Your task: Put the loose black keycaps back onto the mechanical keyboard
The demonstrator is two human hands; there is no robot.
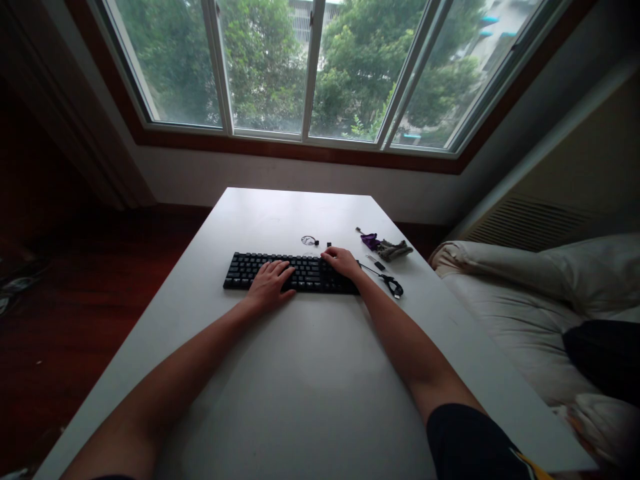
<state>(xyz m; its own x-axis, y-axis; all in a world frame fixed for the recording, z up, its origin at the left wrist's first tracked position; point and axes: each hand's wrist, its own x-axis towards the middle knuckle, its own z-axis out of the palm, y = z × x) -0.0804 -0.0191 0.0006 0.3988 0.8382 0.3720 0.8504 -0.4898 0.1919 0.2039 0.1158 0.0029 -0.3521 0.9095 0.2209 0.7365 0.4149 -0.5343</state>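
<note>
A black keyboard lies across the white table. My left hand rests on its left-middle part, palm down with the fingers spread over the keys. Toward the keyboard's far right part, the fingertips of my right hand are drawn together at the keys. Whatever is between those fingertips is hidden. Just beyond the keyboard lie a thin wire loop with a dark end and a small black piece, close to my right fingers.
Right of the keyboard are a coiled black cable, a small dark block, a purple cloth item and a crumpled grey cloth. A pale couch stands along the table's right side. Windows are beyond the far edge.
</note>
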